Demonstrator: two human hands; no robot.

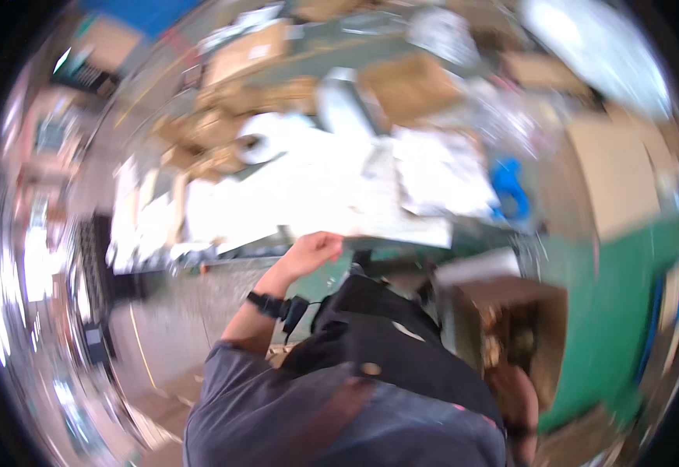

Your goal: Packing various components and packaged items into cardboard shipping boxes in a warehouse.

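My left hand hovers at the near edge of the worktable, its fingers curled into a loose fist. Nothing shows in it. Just beyond lie bright white sheets, overexposed and blurred. At the lower right, my right hand reaches down into an open cardboard box. Brownish items lie inside the box near its fingers, too smeared to name. Motion blur and the box hide what those fingers do.
A white roll and brown paper-like pieces lie behind the sheets. A blue tape-like ring sits right of them. Further right are clear plastic wrap and a large cardboard box. The floor there is green.
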